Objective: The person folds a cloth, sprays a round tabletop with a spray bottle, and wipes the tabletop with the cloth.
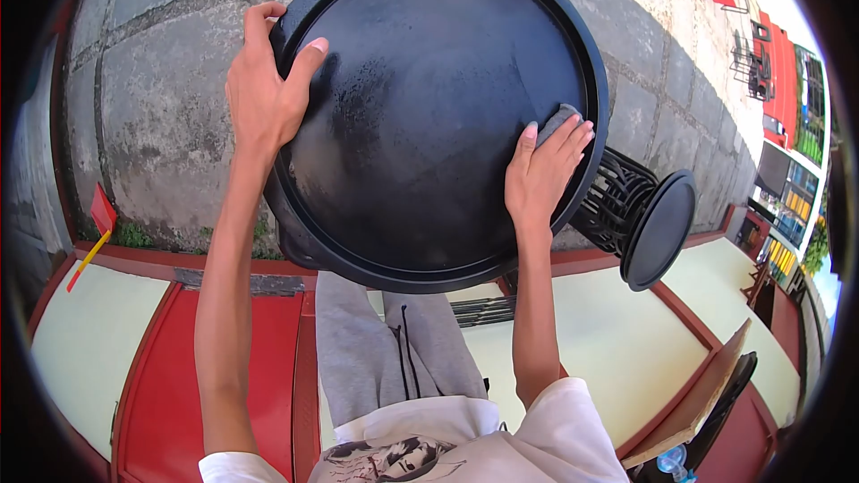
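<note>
A large round black tabletop (429,152) with a raised rim fills the upper middle of the head view. Wet-looking droplets and a smeared patch show on its left part. My left hand (268,85) grips the rim at the left, thumb on the top face and fingers bent over the outer edge. Near the right rim, my right hand (548,165) lies on the surface and presses a small grey cloth (558,125) under its fingers. Part of the cloth is hidden by the hand.
Right of the tabletop stands a smaller round black table (659,231) with a slatted base. A red and yellow object (104,215) is at the left. Grey paving (161,98) lies beyond. A brown board (698,394) and a clear bottle (671,461) are at the lower right.
</note>
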`<action>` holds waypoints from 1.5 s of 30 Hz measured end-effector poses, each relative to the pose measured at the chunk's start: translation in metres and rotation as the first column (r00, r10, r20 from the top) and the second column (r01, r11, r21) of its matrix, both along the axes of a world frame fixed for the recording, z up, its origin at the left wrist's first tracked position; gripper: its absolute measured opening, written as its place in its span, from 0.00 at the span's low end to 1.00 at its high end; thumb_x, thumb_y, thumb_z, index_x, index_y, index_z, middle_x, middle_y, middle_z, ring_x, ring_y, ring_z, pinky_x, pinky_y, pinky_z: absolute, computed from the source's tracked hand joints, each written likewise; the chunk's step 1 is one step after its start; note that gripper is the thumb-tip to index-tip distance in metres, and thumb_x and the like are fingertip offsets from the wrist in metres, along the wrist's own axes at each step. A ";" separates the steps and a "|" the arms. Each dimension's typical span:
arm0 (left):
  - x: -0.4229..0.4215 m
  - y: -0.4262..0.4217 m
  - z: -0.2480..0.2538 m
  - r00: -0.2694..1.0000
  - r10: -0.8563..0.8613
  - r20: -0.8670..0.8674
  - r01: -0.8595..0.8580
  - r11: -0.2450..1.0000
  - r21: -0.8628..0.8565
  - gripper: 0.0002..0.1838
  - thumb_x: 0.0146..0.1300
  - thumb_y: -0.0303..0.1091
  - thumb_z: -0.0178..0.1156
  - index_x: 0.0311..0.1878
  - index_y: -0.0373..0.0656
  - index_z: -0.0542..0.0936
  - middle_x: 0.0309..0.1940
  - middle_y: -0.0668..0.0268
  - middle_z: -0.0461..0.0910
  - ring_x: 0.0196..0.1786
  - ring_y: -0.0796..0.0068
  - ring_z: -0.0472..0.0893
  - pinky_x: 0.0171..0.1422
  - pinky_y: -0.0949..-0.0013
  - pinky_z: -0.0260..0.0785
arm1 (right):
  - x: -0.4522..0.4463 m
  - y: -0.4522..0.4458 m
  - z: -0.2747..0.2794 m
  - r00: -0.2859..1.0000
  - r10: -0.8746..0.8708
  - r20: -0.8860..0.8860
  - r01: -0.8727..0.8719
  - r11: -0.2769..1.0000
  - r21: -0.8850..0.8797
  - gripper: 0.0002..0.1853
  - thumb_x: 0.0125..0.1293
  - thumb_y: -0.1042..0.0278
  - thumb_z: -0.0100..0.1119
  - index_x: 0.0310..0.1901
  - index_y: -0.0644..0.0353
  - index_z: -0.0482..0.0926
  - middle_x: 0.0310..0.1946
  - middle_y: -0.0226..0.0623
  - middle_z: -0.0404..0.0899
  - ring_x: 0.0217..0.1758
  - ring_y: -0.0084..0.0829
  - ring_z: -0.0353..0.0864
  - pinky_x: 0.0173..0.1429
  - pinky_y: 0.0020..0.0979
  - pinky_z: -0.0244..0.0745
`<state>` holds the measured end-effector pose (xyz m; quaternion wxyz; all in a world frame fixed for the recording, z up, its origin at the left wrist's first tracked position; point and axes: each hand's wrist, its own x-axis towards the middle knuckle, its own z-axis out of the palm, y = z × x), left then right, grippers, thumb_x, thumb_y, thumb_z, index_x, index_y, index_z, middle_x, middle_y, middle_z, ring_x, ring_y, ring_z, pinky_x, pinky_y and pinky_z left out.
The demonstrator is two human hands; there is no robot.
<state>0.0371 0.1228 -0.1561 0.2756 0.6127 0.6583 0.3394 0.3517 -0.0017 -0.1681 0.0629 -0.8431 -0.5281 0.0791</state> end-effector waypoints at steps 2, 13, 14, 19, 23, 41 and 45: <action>0.002 0.001 0.001 1.000 0.006 0.003 -0.006 1.000 -0.006 0.34 0.63 0.55 0.66 0.65 0.42 0.72 0.51 0.42 0.86 0.51 0.39 0.86 0.60 0.48 0.74 | 0.002 0.028 -0.006 0.999 0.020 0.031 -0.021 0.999 0.045 0.45 0.85 0.40 0.38 0.82 0.79 0.46 0.84 0.71 0.40 0.90 0.63 0.37 0.89 0.57 0.39; 0.005 0.000 0.009 0.997 0.043 -0.062 -0.044 0.999 -0.015 0.34 0.62 0.54 0.65 0.64 0.42 0.72 0.46 0.41 0.85 0.48 0.38 0.85 0.57 0.46 0.74 | -0.109 0.152 -0.017 0.945 0.324 0.041 -0.319 0.887 0.334 0.41 0.82 0.45 0.47 0.78 0.79 0.58 0.81 0.72 0.52 0.87 0.63 0.49 0.88 0.56 0.46; 0.005 0.001 0.008 0.997 0.045 -0.056 -0.047 0.999 -0.020 0.33 0.62 0.54 0.65 0.64 0.42 0.72 0.46 0.41 0.85 0.48 0.38 0.85 0.56 0.46 0.74 | -0.123 0.150 -0.017 0.930 0.366 0.032 -0.355 0.873 0.333 0.39 0.82 0.48 0.48 0.78 0.78 0.59 0.81 0.70 0.53 0.87 0.62 0.50 0.87 0.56 0.47; 0.001 0.002 0.003 0.998 0.053 0.038 -0.053 0.999 -0.002 0.31 0.63 0.53 0.64 0.63 0.42 0.73 0.47 0.41 0.86 0.49 0.36 0.85 0.56 0.45 0.74 | -0.161 0.108 -0.003 0.797 0.598 -0.089 -0.555 0.782 0.284 0.34 0.81 0.55 0.50 0.80 0.68 0.62 0.83 0.63 0.54 0.87 0.58 0.52 0.86 0.55 0.51; 0.003 0.003 0.006 0.998 0.058 0.037 -0.057 0.998 -0.035 0.30 0.63 0.51 0.63 0.63 0.42 0.74 0.46 0.40 0.86 0.49 0.35 0.85 0.56 0.45 0.74 | -0.153 0.108 -0.001 0.779 0.621 -0.091 -0.582 0.769 0.263 0.32 0.82 0.56 0.49 0.82 0.56 0.62 0.84 0.60 0.53 0.87 0.58 0.52 0.85 0.60 0.51; 0.007 -0.001 0.013 0.996 0.094 0.010 -0.092 0.991 -0.094 0.29 0.66 0.50 0.61 0.63 0.42 0.74 0.51 0.43 0.87 0.50 0.39 0.86 0.56 0.48 0.74 | -0.197 0.019 0.018 0.720 0.614 -0.325 -0.612 0.782 0.121 0.31 0.79 0.59 0.52 0.81 0.50 0.66 0.84 0.57 0.52 0.89 0.56 0.49 0.83 0.63 0.53; 0.005 0.001 0.010 0.996 0.095 0.000 -0.094 0.995 -0.039 0.29 0.64 0.50 0.63 0.62 0.41 0.74 0.44 0.42 0.87 0.46 0.37 0.86 0.54 0.45 0.75 | -0.182 -0.019 0.020 0.598 0.721 -0.350 -0.748 0.659 0.079 0.30 0.79 0.57 0.53 0.81 0.44 0.68 0.85 0.50 0.54 0.89 0.48 0.51 0.83 0.61 0.55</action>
